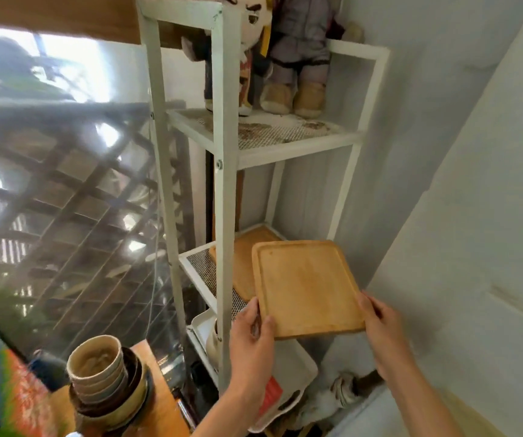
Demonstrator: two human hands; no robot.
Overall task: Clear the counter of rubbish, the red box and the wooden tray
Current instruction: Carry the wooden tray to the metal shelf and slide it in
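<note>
Pale wooden tray (306,287), rimmed, round-cornered, empty, roughly level, face up, beside shelf.

Matt wooden tray (306,287), white metal rack (224,197)

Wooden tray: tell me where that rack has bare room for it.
Middle shelf: bare mesh only at its front left; another wooden tray fills the rest. Top shelf: open mesh in front of the dolls. Bottom is crowded by a white tray.

Shelf post (224,197) left of wooden tray (307,288) — right side open.
</note>
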